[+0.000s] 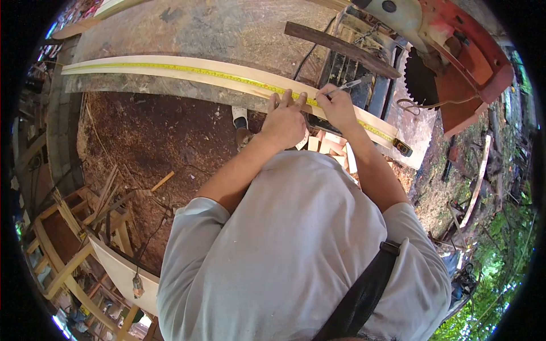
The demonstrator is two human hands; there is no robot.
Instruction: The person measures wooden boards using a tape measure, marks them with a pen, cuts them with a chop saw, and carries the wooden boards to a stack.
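Observation:
A long pale wooden board lies across the bench, with a yellow tape measure stretched along it. The black and yellow tape case rests at the board's right end. My left hand holds the tape down on the board, its fingertips bent over the strip. Just to its right, my right hand pinches a slim, light-coloured pen or pencil. The tip is close to the tape's edge; whether it touches the wood is hidden by my fingers.
A red saw with a large toothed blade stands at upper right, near the board. A dark wooden bar lies beside it. Wood offcuts are below my hands. Wooden frames stand at lower left.

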